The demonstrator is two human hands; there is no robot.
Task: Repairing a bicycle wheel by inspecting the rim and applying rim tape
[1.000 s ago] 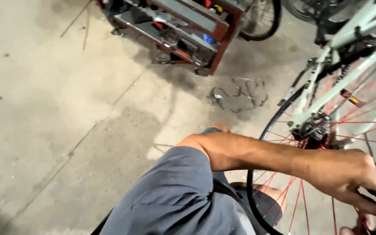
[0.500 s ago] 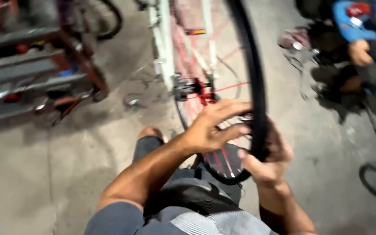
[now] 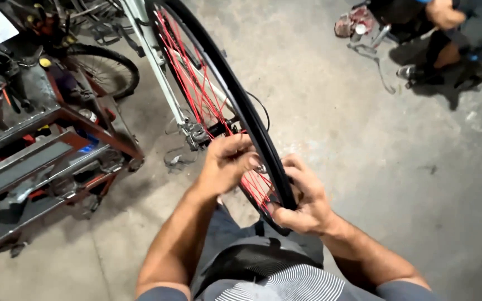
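A bicycle wheel [image 3: 218,78] with a black tyre and red spokes stands upright in a pale green frame [image 3: 152,61], its low end close to my lap. My left hand [image 3: 227,161] reaches among the spokes near the rim, fingers curled around them. My right hand [image 3: 302,198] wraps over the black tyre at the wheel's lower part, thumb on one side and fingers on the other. The wheel's hub [image 3: 196,134] sits just left of my left hand.
A red metal tool cart [image 3: 40,145] with tools stands at the left, a second bicycle wheel [image 3: 104,69] behind it. Another person [image 3: 458,28] crouches at the top right beside parts on the concrete floor [image 3: 397,167].
The camera has swung so the wheel now fills the middle. My left hand has come in among the spokes and my right hand grips the tyre lower down.
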